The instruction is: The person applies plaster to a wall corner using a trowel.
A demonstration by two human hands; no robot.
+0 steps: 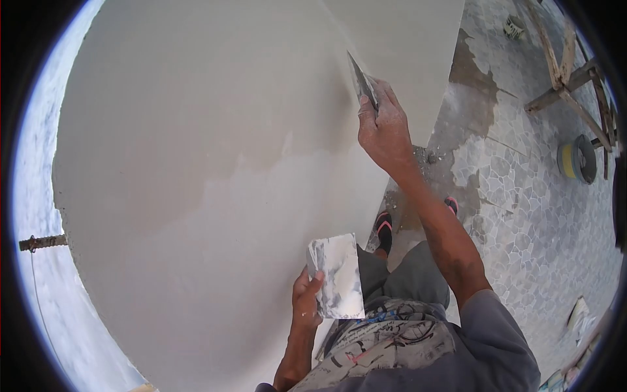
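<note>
Two hands work at the wall (196, 130): right hand (384, 130) grips a scraper (362, 81) against it, left hand (305, 302) holds a smeared plate (338, 277) near.

Head camera looks steeply down, close along the wall (196, 163) to the paved floor (535, 215).

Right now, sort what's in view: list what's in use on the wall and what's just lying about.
In use: putty knife in the right hand, pressed to the wall; smeared plate in the left hand.

Lying about: yellow roll, wooden frame, both on the floor.
</note>
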